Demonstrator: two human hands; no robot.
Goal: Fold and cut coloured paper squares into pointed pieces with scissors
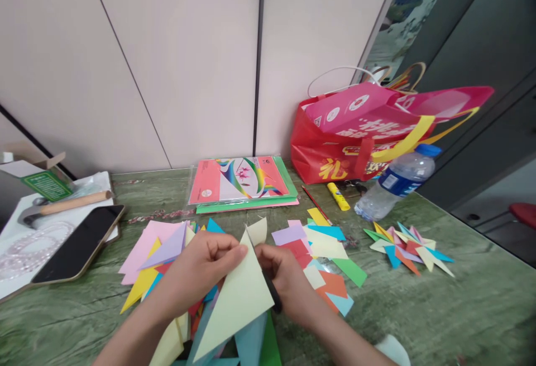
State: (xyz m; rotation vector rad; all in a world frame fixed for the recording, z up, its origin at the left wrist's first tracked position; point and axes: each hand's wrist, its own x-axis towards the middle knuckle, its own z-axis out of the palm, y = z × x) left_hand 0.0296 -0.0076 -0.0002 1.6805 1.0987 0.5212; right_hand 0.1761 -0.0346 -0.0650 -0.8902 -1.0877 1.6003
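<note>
Between thumb and fingers, my left hand (207,262) pinches a pale cream sheet of paper (240,304) with a pointed lower end. My right hand (288,276) is closed around scissors (275,294); their black handle shows beside the palm, and a thin blade runs up along the paper's edge. A cream flap (257,231) stands up at the top, on the far side of the blade. Beneath my hands lies a heap of coloured paper pieces, including light blue paper (251,338) and yellow paper (144,282). My right fingers are partly hidden.
Cut paper scraps (326,243) lie right of my hands, beyond them a folded paper star (410,247). At the back are a paper pack (240,181), a glue stick (338,196), a water bottle (396,181) and a red bag (318,151). A phone (79,243) and hammer (71,204) lie left.
</note>
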